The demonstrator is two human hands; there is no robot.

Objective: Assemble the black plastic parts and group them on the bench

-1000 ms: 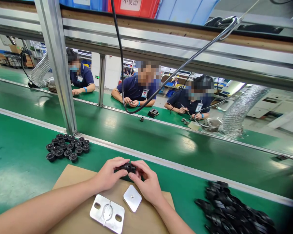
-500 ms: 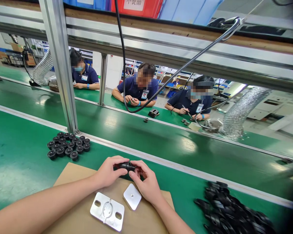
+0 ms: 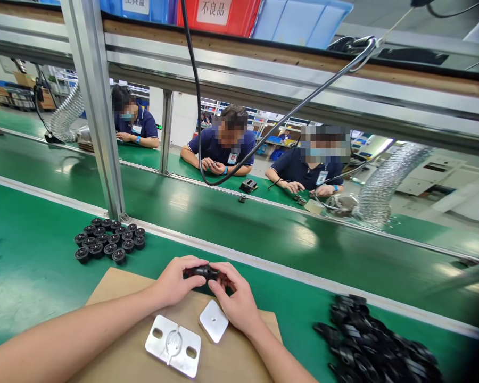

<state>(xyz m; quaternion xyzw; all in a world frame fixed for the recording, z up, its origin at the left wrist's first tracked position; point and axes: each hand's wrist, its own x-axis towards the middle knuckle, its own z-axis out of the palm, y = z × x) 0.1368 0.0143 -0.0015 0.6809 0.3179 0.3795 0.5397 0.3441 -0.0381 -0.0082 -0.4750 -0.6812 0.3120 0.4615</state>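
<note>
Between my two hands is a black, rounded plastic part (image 3: 207,273), held sideways over the far edge of a brown cardboard sheet (image 3: 115,290). My left hand (image 3: 181,281) closes on its left end, thumb in front and fingers behind. My right hand (image 3: 235,295) pinches its narrower right end, and the fingers hide that tip. Just below the hands, a small silver metal block (image 3: 214,321) with a centre hole lies on the cardboard. Left of it is a larger silver plate (image 3: 173,346) with two slots and a round recess.
Round black parts (image 3: 99,239) stand grouped at the left on the green table. A pile of black parts (image 3: 377,340) lies at the right. A metal post (image 3: 96,111) rises behind the round parts, and a black cable (image 3: 197,101) hangs ahead. Several co-workers (image 3: 223,141) sit across the bench.
The camera view has shifted slightly. My hands keep almost the same hold on the black part. Across the bench, the right co-worker's hands have moved.
</note>
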